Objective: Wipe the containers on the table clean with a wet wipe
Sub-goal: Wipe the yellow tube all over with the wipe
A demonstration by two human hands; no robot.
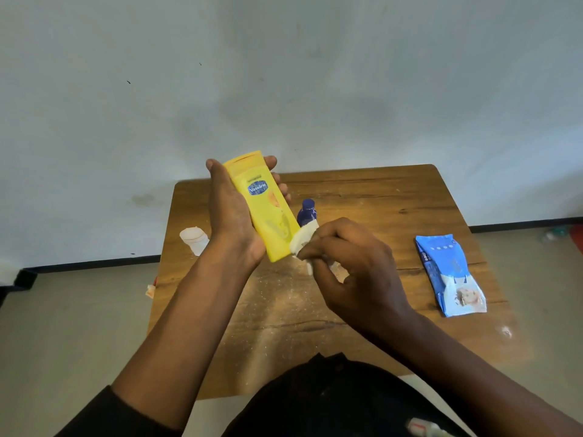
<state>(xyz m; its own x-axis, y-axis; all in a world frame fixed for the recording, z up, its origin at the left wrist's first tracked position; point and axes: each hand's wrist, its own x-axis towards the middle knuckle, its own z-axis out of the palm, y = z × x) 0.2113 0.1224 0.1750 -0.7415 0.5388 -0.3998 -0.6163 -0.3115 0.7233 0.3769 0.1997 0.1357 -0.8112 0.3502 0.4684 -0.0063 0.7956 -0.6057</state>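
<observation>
L hand (232,212) grips yellow bottle (266,209), tilted, blue Vaseline logo, above table (394,197); R hand (350,263) fingers pinch white wipe (303,239) at bottle's lower end, prob touching

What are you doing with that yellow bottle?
A person is cleaning it. The left hand holds the yellow lotion bottle up above the wooden table, and the right hand pinches a white wet wipe against the bottle's lower end. A small dark blue bottle and a white container stand on the table, not being touched. The blue pack of wipes lies on the right side of the table.
</observation>
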